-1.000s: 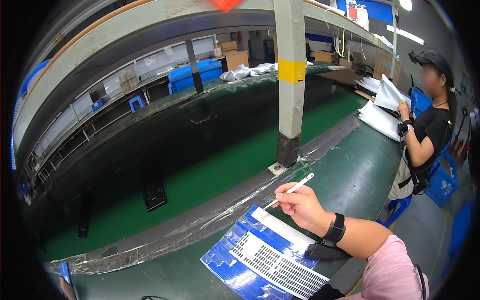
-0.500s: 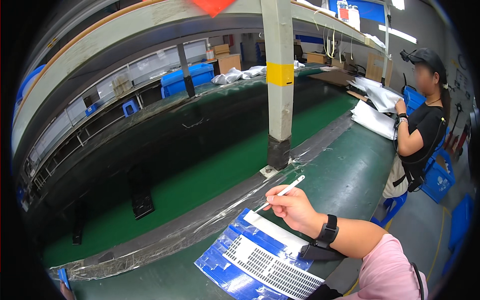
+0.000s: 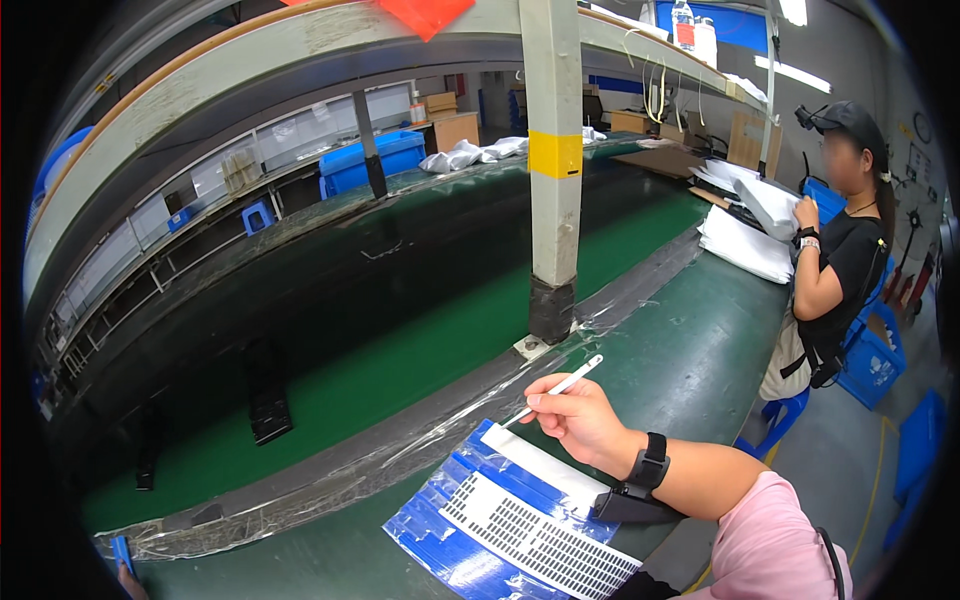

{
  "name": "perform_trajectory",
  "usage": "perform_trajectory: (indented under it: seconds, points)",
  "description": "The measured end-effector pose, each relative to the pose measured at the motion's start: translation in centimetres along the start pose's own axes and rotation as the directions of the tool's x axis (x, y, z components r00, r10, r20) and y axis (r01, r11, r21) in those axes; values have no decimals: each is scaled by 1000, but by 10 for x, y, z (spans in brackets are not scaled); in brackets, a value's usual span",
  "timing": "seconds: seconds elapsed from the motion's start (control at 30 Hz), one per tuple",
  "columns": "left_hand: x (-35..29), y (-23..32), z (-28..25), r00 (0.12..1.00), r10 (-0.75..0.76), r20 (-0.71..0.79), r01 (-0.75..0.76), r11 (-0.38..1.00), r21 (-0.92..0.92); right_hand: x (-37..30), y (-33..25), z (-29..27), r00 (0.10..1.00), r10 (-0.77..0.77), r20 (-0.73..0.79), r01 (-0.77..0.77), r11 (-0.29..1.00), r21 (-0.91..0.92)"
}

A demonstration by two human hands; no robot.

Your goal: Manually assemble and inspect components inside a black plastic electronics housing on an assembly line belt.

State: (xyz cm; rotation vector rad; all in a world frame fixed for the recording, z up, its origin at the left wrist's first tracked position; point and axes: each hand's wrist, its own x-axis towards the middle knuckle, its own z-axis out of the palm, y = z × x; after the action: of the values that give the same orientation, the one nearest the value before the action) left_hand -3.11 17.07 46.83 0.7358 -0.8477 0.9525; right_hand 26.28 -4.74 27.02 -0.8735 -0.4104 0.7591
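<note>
Right hand: thumb and forefinger pinching a slim white stick, low end at far-left corner of the blue sheet, near side of green bench. Left hand, near left, at blue piece; can't tell its grip.

Saw nothing legible, just rows of tiny dark marks on the sheet, pale print on the crate and a red label on the bottle.
</note>
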Motion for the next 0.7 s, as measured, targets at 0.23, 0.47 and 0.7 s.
perform_trajectory:
  seconds: [0.23,0.47,0.7]
  points:
    - [-2,-3,-2,995,-93,-39,89,992,-87,-3,-1,1,999,15,-38,-16,1000,-7]
    - [-15,8,-8,976,-167,-140,148,980,-136,4,-2,0,999,31,-35,-32,998,-50]
    - [-39,-66,-78,736,-530,-421,515,842,-160,-1,-5,-1,997,-17,-70,12,997,-72]
